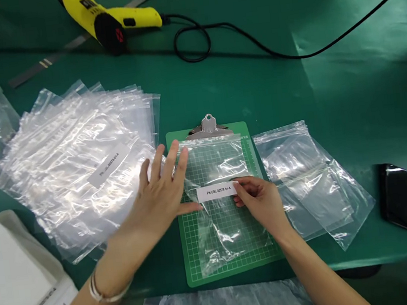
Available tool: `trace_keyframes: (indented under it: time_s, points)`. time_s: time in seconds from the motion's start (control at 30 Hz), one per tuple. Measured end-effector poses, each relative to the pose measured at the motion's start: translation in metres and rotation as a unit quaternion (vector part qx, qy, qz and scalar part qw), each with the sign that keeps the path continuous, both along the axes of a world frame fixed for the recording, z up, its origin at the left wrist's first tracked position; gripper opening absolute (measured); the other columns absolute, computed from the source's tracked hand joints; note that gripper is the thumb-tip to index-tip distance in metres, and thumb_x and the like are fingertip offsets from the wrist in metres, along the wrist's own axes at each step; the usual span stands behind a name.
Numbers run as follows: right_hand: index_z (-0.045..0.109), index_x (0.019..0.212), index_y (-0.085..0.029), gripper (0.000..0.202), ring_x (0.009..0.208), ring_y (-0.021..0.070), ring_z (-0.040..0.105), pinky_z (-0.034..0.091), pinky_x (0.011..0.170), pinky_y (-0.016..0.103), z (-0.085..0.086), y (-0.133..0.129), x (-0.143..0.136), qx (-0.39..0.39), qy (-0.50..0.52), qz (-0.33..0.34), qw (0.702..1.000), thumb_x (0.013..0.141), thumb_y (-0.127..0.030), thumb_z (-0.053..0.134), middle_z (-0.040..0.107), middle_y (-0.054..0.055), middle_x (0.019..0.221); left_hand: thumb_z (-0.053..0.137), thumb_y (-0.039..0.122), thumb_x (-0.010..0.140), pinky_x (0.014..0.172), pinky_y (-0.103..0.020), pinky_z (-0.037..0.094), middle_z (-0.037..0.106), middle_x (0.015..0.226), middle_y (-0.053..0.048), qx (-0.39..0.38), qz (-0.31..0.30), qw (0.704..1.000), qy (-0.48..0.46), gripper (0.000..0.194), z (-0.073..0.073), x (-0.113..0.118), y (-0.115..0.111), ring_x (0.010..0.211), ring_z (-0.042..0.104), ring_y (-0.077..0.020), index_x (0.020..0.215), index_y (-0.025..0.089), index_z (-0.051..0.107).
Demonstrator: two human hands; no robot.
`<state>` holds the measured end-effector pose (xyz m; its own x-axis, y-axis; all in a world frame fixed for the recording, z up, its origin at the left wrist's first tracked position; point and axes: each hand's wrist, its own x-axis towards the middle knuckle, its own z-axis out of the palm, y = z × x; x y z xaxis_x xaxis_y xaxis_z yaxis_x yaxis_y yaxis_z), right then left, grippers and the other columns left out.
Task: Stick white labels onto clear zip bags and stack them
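Observation:
My right hand [259,200] pinches the right end of a white printed label [216,191] between thumb and fingers. The label lies level over the middle of a clear zip bag [228,233]; whether it touches the plastic I cannot tell. Under the bag is a green gridded cutting board [195,267] with a metal clip [208,126] at its top. My left hand [165,184] is spread wide at the bag's left edge, fingers apart and holding nothing, its thumb pointing toward the label's left end.
Many labelled zip bags are heaped in a pile [91,176] on the left. More clear bags [311,184] and a black phone [397,197] lie on the right. A yellow heat gun [109,23] with a black cord [265,48] and a steel ruler [47,61] lie behind. White box [14,274] front left.

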<state>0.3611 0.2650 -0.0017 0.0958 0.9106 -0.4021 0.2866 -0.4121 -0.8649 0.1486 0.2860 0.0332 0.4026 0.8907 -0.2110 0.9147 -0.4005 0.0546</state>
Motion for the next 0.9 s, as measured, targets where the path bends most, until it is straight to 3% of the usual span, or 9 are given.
trace_keyframes:
  time_s: [0.07, 0.2, 0.3, 0.4, 0.53, 0.6, 0.67, 0.8, 0.9]
  points:
    - [0.065, 0.084, -0.016, 0.025, 0.051, 0.0182, 0.063, 0.056, 0.050, 0.030, 0.001, 0.000, 0.000, 0.004, -0.002, 0.009, 1.000, 0.075, -0.040, 0.061, 0.064, 0.001, 0.056, 0.056, 0.062, 0.071, 0.104, -0.058, 0.020, 0.008, 0.147, -0.017, 0.027, -0.039, 0.999, -0.004, 0.099, -0.004, 0.012, -0.019, 0.134, 0.007, -0.0367, 0.140, 0.006, 0.013]
    - [0.064, 0.086, -0.017, 0.026, 0.053, 0.0199, 0.064, 0.057, 0.051, 0.032, 0.004, -0.001, 0.001, 0.016, -0.019, 0.033, 0.999, 0.077, -0.041, 0.058, 0.066, 0.003, 0.059, 0.042, 0.057, 0.083, 0.105, -0.053, 0.026, 0.017, 0.145, -0.011, 0.002, -0.133, 0.991, -0.022, 0.077, -0.026, 0.030, -0.047, 0.134, 0.016, -0.0284, 0.139, 0.010, 0.019]
    - [0.065, 0.086, -0.018, 0.025, 0.054, 0.0202, 0.065, 0.055, 0.050, 0.030, 0.008, 0.002, 0.006, 0.008, -0.051, 0.067, 0.996, 0.079, -0.040, 0.055, 0.067, 0.003, 0.061, 0.043, 0.051, 0.085, 0.105, -0.055, 0.025, 0.020, 0.145, -0.008, -0.019, -0.120, 0.992, -0.026, 0.069, -0.038, 0.032, -0.052, 0.134, 0.017, -0.0277, 0.139, 0.015, 0.018]
    - [0.067, 0.084, -0.019, 0.027, 0.052, 0.0183, 0.066, 0.053, 0.046, 0.025, 0.017, 0.009, 0.015, -0.004, -0.058, 0.110, 0.992, 0.082, -0.042, 0.052, 0.069, 0.004, 0.065, 0.044, 0.048, 0.086, 0.103, -0.059, 0.026, 0.018, 0.144, -0.008, -0.032, -0.109, 0.993, -0.015, 0.068, -0.038, 0.032, -0.050, 0.134, 0.017, -0.0288, 0.139, 0.016, 0.017]
    - [0.066, 0.098, -0.016, 0.043, 0.045, 0.0161, 0.065, 0.052, 0.040, 0.023, 0.033, 0.013, 0.023, -0.105, 0.017, 0.144, 0.984, 0.083, -0.052, 0.048, 0.069, 0.012, 0.090, 0.044, 0.047, 0.086, 0.102, -0.060, 0.027, 0.016, 0.144, -0.007, -0.028, -0.113, 0.993, -0.002, 0.066, -0.035, 0.032, -0.049, 0.133, 0.018, -0.0291, 0.138, 0.014, 0.021]
    - [0.055, 0.119, -0.017, 0.054, 0.043, 0.0161, 0.064, 0.053, 0.039, 0.025, 0.039, 0.011, 0.023, -0.148, 0.036, 0.126, 0.980, 0.080, -0.054, 0.051, 0.067, 0.015, 0.099, 0.043, 0.046, 0.086, 0.101, -0.061, 0.026, 0.016, 0.144, -0.008, -0.019, -0.120, 0.993, -0.007, 0.065, -0.034, 0.033, -0.050, 0.133, 0.019, -0.0297, 0.138, 0.015, 0.021]
    - [0.037, 0.135, -0.019, 0.067, 0.042, 0.0166, 0.064, 0.053, 0.038, 0.026, 0.042, 0.007, 0.022, -0.142, 0.023, 0.108, 0.984, 0.080, -0.053, 0.053, 0.069, 0.012, 0.095, 0.044, 0.046, 0.086, 0.100, -0.062, 0.027, 0.016, 0.144, -0.008, -0.015, -0.126, 0.992, -0.007, 0.064, -0.034, 0.033, -0.049, 0.133, 0.019, -0.0302, 0.138, 0.015, 0.021]
    - [0.019, 0.142, -0.016, 0.071, 0.042, 0.0189, 0.062, 0.050, 0.040, 0.028, 0.049, 0.000, 0.023, -0.064, -0.096, 0.134, 0.984, 0.084, -0.046, 0.049, 0.070, 0.004, 0.069, 0.043, 0.049, 0.086, 0.100, -0.061, 0.028, 0.019, 0.144, -0.008, -0.008, -0.130, 0.991, -0.013, 0.065, -0.034, 0.032, -0.049, 0.132, 0.021, -0.0300, 0.138, 0.016, 0.022]
    - [0.015, 0.142, -0.014, 0.067, 0.049, 0.0222, 0.064, 0.054, 0.055, 0.037, 0.049, -0.005, 0.025, -0.007, -0.212, 0.093, 0.973, 0.087, -0.041, 0.043, 0.071, 0.007, 0.078, 0.042, 0.048, 0.087, 0.100, -0.061, 0.027, 0.021, 0.144, -0.008, 0.002, -0.132, 0.991, -0.019, 0.064, -0.034, 0.031, -0.050, 0.132, 0.021, -0.0307, 0.138, 0.016, 0.022]
